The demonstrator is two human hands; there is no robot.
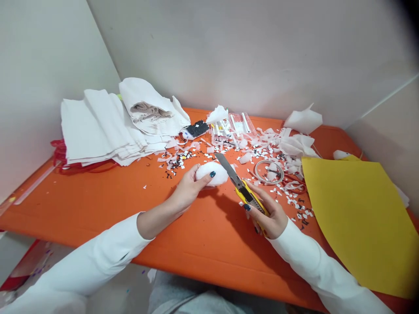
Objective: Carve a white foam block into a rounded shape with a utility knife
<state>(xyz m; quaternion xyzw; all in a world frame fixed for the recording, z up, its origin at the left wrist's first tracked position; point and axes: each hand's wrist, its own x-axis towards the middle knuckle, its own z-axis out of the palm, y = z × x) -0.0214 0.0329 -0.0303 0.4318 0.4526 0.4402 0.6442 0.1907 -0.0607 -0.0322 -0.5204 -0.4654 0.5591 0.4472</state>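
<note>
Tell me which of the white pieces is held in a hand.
The rounded piece, gripped by the left hand. The other pieces lie loose, and the right hand holds a knife instead.

The person's left arm (94, 250), white-sleeved with the wrist bare, slants up from the lower left corner to the frame's centre, where the left hand (187, 188) pinches, thumb on top. From the lower right, the right arm (322, 266) angles inward, the right hand (273, 214) curled tight (both thumbnails dark teal).
</note>
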